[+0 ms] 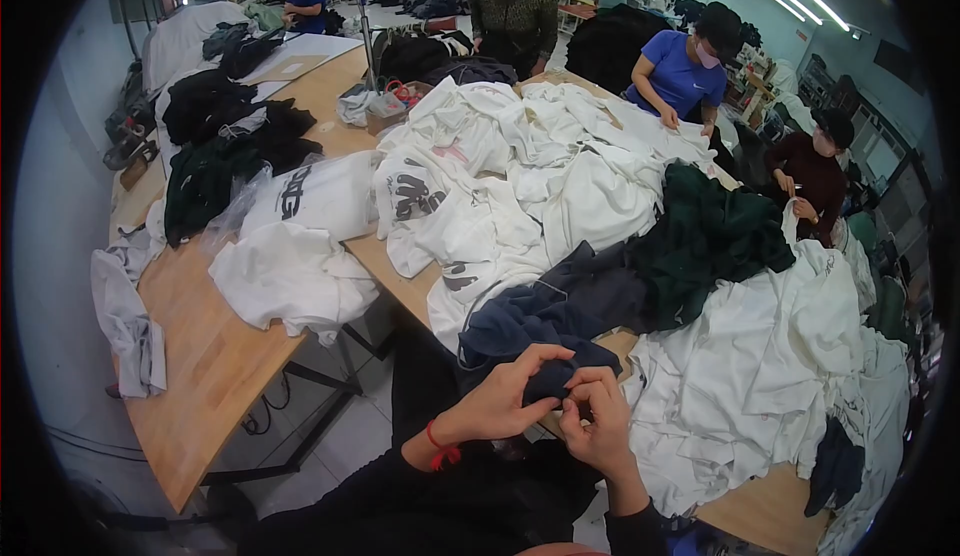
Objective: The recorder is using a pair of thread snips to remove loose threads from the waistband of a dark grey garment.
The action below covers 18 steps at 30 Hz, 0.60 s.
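Left hand (500,396), right hand (602,428) — both pinching one navy garment (525,324), handling apparently unfinished; white garments (595,201) — heaped loose, unfolded.

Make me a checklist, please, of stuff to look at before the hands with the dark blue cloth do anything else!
1. Left hand has the dark blue cloth: ok, pinched.
2. Right hand has it too: ok, at the fingertips.
3. Dark blue cloth lying smooth: not ok, it's bunched up.
4. Red bracelet away from the cloth: ok, it's around the left wrist.
5. Tiny things between the fingertips: cannot tell, too small and hidden.
6. Dark green cloth folded neatly: not ok, it's crumpled.
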Available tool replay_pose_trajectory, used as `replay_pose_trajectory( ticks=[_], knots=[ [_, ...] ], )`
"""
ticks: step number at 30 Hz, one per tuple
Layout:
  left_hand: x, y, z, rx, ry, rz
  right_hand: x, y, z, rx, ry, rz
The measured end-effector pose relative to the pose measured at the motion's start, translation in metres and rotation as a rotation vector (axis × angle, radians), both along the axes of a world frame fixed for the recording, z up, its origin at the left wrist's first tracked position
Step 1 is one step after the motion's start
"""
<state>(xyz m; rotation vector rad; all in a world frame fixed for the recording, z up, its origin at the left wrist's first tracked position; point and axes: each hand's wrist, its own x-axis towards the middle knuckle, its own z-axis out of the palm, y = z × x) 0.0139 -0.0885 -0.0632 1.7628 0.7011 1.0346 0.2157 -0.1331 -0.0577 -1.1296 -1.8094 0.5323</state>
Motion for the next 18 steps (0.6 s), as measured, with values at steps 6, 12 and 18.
replay_pose_trajectory(
  ticks=[6, 12, 18],
  knots=[
    [-0.011, 0.005, -0.003, -0.227, -0.024, -0.106, 0.007, 0.011, 0.003, -0.011, -0.025, 0.2],
    [-0.016, 0.005, -0.004, -0.27, 0.002, -0.107, 0.012, 0.021, 0.013, 0.077, -0.214, 0.337],
    [-0.014, 0.006, -0.001, -0.266, 0.016, -0.106, 0.013, 0.025, 0.009, 0.116, -0.331, 0.354]
  ],
)
